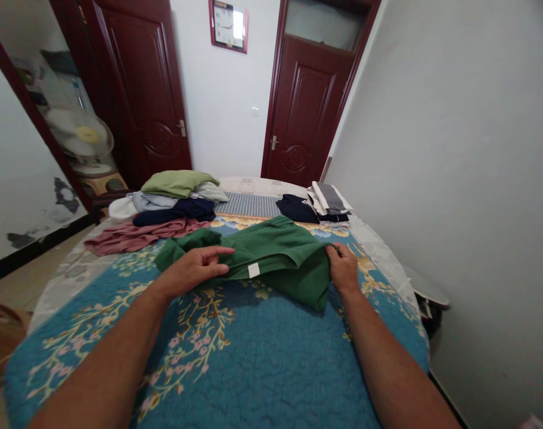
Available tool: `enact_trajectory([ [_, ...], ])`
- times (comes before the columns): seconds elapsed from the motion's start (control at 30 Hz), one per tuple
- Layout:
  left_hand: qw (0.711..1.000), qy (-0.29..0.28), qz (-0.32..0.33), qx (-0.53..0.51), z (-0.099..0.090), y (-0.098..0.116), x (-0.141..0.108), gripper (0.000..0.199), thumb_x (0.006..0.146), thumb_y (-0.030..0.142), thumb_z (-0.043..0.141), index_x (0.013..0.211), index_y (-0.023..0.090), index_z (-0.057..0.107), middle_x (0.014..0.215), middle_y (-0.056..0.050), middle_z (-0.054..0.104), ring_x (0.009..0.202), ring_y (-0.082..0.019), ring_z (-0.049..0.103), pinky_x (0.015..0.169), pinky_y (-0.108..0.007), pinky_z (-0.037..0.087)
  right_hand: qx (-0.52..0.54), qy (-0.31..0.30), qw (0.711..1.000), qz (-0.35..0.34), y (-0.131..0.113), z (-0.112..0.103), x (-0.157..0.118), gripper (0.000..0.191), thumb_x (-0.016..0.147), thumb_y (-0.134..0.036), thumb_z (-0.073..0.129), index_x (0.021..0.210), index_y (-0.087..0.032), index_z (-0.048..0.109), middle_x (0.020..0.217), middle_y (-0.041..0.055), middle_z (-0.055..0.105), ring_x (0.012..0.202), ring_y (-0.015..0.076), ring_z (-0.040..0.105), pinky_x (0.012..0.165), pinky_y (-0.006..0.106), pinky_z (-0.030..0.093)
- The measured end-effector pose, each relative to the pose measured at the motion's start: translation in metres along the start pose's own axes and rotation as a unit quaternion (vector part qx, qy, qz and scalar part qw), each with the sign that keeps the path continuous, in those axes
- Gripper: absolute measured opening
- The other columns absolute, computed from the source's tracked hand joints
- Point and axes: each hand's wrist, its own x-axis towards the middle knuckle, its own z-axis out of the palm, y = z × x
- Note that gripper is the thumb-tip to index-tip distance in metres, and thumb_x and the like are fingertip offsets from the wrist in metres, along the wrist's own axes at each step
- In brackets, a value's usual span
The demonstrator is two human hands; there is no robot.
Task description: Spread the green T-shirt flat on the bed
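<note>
A green garment (275, 259), probably a shirt, lies bunched and folded on the blue floral quilt (248, 351), with a small white label (254, 270) showing near its middle. My left hand (193, 271) rests on the garment's left part, fingers extended and not gripping. My right hand (343, 268) pinches the garment's right edge between fingers and thumb. The garment's underside is hidden.
Folded and heaped clothes lie across the far bed: a dusty-pink garment (141, 234), navy cloth (175, 211), olive-green cloth (177, 183), and a dark-and-grey pile (318, 204). A white wall (477, 149) runs along the bed's right side. A fan (81, 134) stands beyond the left.
</note>
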Motion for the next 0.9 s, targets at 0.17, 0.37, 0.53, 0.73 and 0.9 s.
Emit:
enact_trajectory([
  [0.17, 0.983, -0.152, -0.005, 0.099, 0.007, -0.002, -0.001, 0.03, 0.086, 0.053, 0.074, 0.091, 0.025, 0.084, 0.069, 0.0, 0.063, 0.06, -0.015, 0.051, 0.057, -0.025, 0.034, 0.016, -0.012, 1.0, 0.005, 0.001, 0.0, 0.0, 0.037, 0.087, -0.055, 0.067, 0.09, -0.019, 0.078, 0.084, 0.0051, 0.075, 0.082, 0.025, 0.064, 0.077, 0.036, 0.048],
  [0.37, 0.981, -0.078, 0.078, 0.156, 0.006, -0.006, 0.003, 0.039, 0.096, 0.053, 0.062, 0.076, 0.021, 0.072, 0.081, -0.002, 0.066, 0.079, -0.019, 0.06, 0.077, -0.029, 0.044, 0.022, -0.032, 0.999, 0.015, 0.003, 0.001, 0.0, 0.039, 0.087, -0.056, 0.067, 0.091, -0.019, 0.078, 0.083, 0.0039, 0.075, 0.08, 0.0237, 0.064, 0.074, 0.034, 0.048],
  [0.53, 0.987, -0.003, 0.063, 0.147, 0.012, -0.003, 0.003, 0.038, 0.098, 0.054, 0.056, 0.087, 0.021, 0.071, 0.084, -0.001, 0.065, 0.082, -0.019, 0.059, 0.078, -0.03, 0.044, 0.013, -0.041, 0.999, 0.02, 0.014, 0.001, 0.002, 0.041, 0.087, -0.058, 0.068, 0.093, -0.019, 0.079, 0.084, 0.0032, 0.075, 0.081, 0.0233, 0.065, 0.075, 0.033, 0.048],
  [0.73, 0.99, 0.054, 0.05, 0.118, 0.018, -0.002, 0.003, 0.039, 0.098, 0.056, 0.056, 0.083, 0.021, 0.064, 0.076, 0.002, 0.056, 0.074, -0.017, 0.052, 0.071, -0.028, 0.041, 0.031, -0.053, 0.997, 0.039, 0.015, 0.001, 0.001, 0.038, 0.087, -0.057, 0.071, 0.093, -0.02, 0.079, 0.082, 0.0022, 0.075, 0.079, 0.0227, 0.065, 0.071, 0.032, 0.048],
  [0.9, 0.995, 0.035, 0.043, 0.082, 0.017, -0.001, 0.002, 0.038, 0.097, 0.057, 0.057, 0.09, 0.021, 0.067, 0.08, 0.002, 0.06, 0.075, -0.017, 0.054, 0.071, -0.028, 0.043, 0.127, -0.038, 0.986, 0.104, 0.02, 0.006, 0.001, 0.037, 0.081, -0.057, 0.077, 0.091, -0.021, 0.076, 0.076, -0.0002, 0.072, 0.068, 0.0196, 0.061, 0.065, 0.031, 0.049],
])
